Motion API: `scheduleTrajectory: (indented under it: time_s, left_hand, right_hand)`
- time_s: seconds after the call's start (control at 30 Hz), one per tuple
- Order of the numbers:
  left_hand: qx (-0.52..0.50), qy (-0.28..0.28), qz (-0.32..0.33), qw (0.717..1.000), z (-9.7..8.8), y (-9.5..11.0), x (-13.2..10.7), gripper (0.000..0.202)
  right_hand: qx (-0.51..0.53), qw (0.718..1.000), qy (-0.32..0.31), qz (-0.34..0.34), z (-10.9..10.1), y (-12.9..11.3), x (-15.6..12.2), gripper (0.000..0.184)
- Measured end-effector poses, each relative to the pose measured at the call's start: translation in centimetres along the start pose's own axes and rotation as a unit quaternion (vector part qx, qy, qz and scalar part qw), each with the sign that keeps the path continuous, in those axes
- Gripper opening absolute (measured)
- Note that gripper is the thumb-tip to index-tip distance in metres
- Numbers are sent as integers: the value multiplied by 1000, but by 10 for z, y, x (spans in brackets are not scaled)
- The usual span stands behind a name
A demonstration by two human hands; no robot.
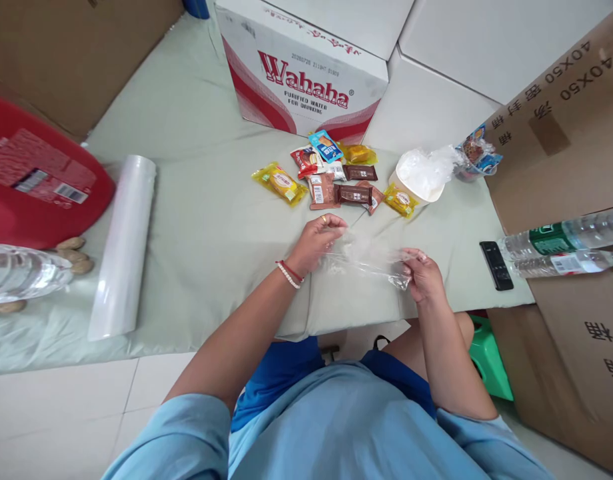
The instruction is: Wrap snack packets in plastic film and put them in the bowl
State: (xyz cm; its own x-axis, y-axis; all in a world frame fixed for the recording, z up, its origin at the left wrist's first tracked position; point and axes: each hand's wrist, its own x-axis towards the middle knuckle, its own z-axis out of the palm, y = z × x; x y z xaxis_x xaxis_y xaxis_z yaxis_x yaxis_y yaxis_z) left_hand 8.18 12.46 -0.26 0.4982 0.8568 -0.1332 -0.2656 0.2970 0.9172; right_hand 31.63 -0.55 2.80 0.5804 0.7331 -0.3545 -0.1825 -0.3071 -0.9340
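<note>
A clear plastic bag (364,259) is stretched between my two hands above the front of the table. My left hand (318,243), with a ring and bracelets, pinches its left end. Its right end is gripped by the fingers of my right hand (423,273). Just beyond lie several wrapped snacks: a yellow packet (281,183) at the left, dark brown bars (354,195), a blue packet (326,145) on top of a red one (306,161), and another yellow packet (400,200) at the right. Beside that one stands a white tub (420,177) with clear plastic in it.
A Wahaha water carton (306,73) stands at the back. On the left are a roll of plastic bags (124,247), a red container (41,173) and walnuts (74,255). At right lie a black remote (496,265) and water bottles (566,235) near cardboard boxes (561,133).
</note>
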Motion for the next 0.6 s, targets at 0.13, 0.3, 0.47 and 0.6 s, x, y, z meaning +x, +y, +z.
scheduleTrajectory:
  time_s: [0.13, 0.3, 0.47, 0.6]
  left_hand:
    - [-18, 46, -53, 997, 1, 4, -1, 36]
    - [5, 66, -63, 996, 5, 3, -4, 47]
    - [9, 64, -81, 995, 12, 7, -17, 52]
    - [10, 90, -83, 992, 11, 20, -40, 53]
  right_hand:
    - [-81, 996, -18, 17, -22, 12, -14, 45]
    - [-313, 935, -25, -166, -28, 8, -15, 69]
    - [-301, 929, -113, -181, -4, 1, 7, 46]
    - [-147, 980, -100, -90, 11, -3, 22, 36]
